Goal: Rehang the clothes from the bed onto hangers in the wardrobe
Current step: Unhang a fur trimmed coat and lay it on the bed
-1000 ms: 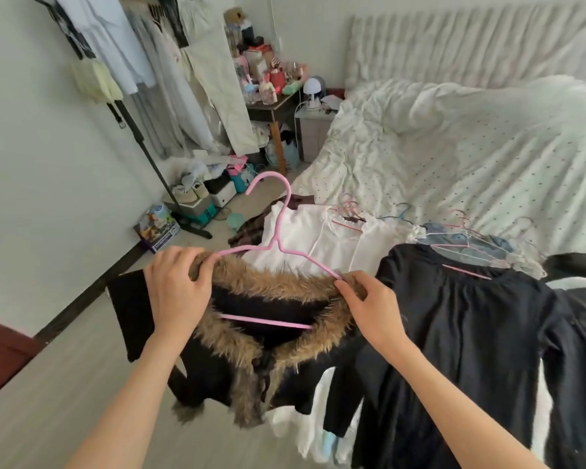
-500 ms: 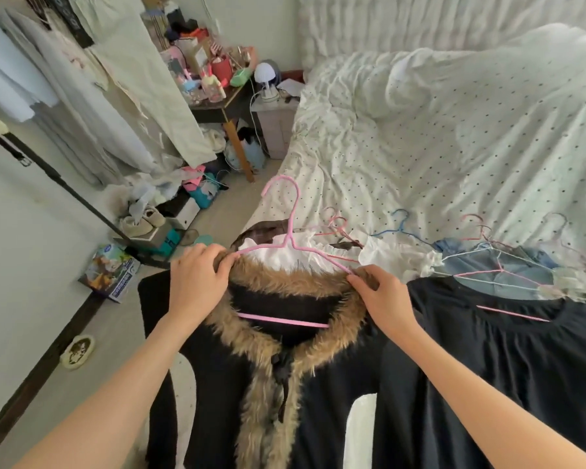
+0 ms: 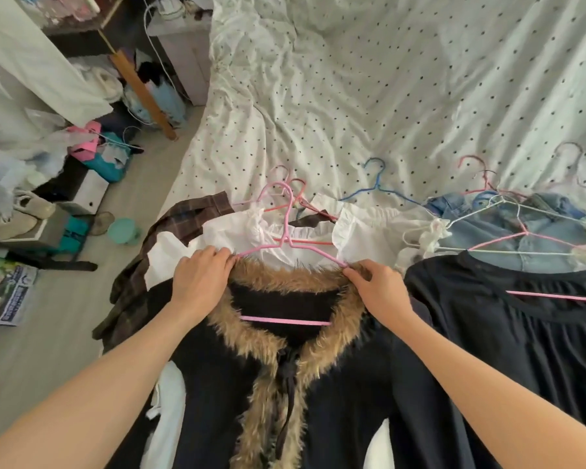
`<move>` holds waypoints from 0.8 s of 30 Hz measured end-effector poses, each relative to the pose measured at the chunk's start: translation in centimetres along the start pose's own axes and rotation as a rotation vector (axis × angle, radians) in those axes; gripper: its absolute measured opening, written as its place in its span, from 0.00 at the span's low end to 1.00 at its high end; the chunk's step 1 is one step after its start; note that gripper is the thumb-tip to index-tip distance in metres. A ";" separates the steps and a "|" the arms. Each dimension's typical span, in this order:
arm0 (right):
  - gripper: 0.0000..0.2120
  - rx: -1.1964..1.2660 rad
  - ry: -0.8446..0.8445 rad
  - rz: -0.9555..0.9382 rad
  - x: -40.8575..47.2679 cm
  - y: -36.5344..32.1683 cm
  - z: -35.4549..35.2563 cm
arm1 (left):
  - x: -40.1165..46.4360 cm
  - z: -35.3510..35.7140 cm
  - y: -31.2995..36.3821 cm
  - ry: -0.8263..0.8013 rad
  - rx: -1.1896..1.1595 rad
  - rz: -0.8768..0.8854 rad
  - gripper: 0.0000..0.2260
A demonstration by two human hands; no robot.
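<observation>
Your left hand [image 3: 200, 282] and right hand [image 3: 381, 292] each pinch one shoulder of the coat [image 3: 285, 384] at its fur collar, right where the ends of the pink hanger [image 3: 286, 245] slip under the fabric. The hanger's bar runs from 9 to 3 o'clock between your hands, and its hook points to 12, away from you, over the white blouse [image 3: 362, 231] on the bed [image 3: 352, 96]. The coat hangs toward 6, draped over the bed's edge. Both hands sit equally near the hook; either could let go and reach up to 12 for it. The hanger looks seated in both shoulders, though the fur hides its ends. The rail lies out of frame, probably toward 10 o'clock.
</observation>
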State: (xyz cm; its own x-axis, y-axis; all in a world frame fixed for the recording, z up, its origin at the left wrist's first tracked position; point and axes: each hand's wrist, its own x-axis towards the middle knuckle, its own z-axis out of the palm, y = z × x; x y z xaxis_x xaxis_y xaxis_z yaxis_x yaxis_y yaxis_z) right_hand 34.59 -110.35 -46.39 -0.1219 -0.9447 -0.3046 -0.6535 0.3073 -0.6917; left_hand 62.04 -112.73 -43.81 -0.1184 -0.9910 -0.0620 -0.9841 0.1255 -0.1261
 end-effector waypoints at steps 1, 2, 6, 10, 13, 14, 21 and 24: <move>0.13 -0.007 0.013 0.003 0.7 -0.3 0.4 | 1.1 0.5 -0.3 0.001 -0.003 0.010 0.14; 0.13 -0.018 0.030 -0.002 1.5 -0.8 0.7 | 2.2 0.7 -0.7 0.005 0.001 0.015 0.14; 0.15 -0.078 0.072 -0.040 4.4 -2.4 1.5 | 5.4 1.7 -2.0 0.020 0.038 -0.004 0.14; 0.16 -0.165 -0.004 0.014 5.8 -0.9 2.7 | 5.8 3.7 -1.8 -0.107 -0.089 -0.024 0.15; 0.18 -0.234 -0.076 0.045 5.2 0.3 2.7 | 5.2 4.5 -1.8 -0.191 -0.155 0.020 0.17; 0.21 -0.276 -0.079 0.041 4.7 0.4 2.3 | 4.9 4.3 -1.9 -0.193 -0.175 0.041 0.17; 0.27 -0.441 0.069 -0.143 -2.0 -1.1 -2.6 | 0.6 -0.8 0.7 -0.085 -0.365 0.165 0.21; 0.30 -0.473 0.093 -0.133 -7.1 -1.2 -5.1 | -2.6 -3.7 4.6 -0.071 -0.513 0.219 0.22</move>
State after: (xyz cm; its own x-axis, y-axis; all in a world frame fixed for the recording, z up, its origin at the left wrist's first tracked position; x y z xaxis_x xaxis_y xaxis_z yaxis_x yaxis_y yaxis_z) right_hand 32.43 -104.55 -40.07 -0.0667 -0.9849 -0.1596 -0.9326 0.1184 -0.3410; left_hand 57.31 -109.80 -40.59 -0.3355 -0.9365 -0.1018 -0.8782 0.2718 0.3935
